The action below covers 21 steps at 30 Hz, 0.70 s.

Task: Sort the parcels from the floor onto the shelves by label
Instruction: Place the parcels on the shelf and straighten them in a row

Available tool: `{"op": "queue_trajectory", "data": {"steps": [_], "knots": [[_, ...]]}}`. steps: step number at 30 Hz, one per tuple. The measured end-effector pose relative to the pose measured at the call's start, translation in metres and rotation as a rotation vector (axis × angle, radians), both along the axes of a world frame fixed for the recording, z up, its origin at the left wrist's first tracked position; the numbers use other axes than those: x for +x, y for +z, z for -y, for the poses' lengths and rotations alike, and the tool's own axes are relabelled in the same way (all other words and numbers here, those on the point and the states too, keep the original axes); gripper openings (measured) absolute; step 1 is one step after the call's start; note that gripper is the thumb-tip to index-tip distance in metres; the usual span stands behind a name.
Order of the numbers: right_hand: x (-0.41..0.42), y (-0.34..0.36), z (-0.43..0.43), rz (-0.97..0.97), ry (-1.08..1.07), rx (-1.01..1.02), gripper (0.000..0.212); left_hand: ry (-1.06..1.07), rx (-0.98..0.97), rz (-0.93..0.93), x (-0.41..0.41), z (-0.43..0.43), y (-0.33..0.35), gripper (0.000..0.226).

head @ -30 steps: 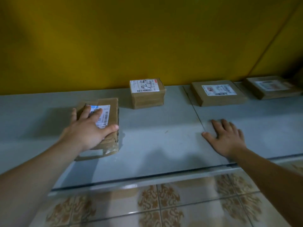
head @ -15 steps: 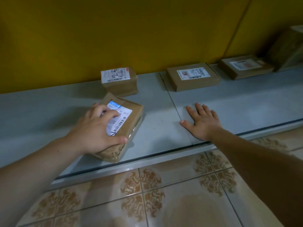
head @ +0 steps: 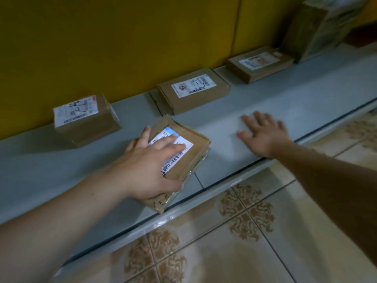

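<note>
Parcel (head: 189, 152) sits skewed at the front lip of the shelf (head: 306, 103). It looks like light, slightly crushed cardboard with slick tape, so it's probably best gripped across its sides. Left hand (head: 151, 166) spans the top, thumb and outer fingers hooked over opposite edges. Right hand (head: 263, 135) lies flat, fingers spread, on bare shelf.
</note>
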State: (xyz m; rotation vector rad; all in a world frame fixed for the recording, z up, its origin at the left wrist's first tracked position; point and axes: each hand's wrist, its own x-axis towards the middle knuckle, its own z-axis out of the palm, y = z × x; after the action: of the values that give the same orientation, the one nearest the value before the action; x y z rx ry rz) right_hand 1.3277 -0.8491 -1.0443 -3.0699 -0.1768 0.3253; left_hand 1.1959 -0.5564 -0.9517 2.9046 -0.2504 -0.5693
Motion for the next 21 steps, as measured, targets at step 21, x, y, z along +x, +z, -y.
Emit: {"op": "queue_trajectory", "data": {"steps": [21], "knots": [[0.045, -0.008, 0.054, 0.074, -0.224, 0.125, 0.067, 0.093, 0.117, 0.131, 0.091, 0.091, -0.013, 0.090]]}}
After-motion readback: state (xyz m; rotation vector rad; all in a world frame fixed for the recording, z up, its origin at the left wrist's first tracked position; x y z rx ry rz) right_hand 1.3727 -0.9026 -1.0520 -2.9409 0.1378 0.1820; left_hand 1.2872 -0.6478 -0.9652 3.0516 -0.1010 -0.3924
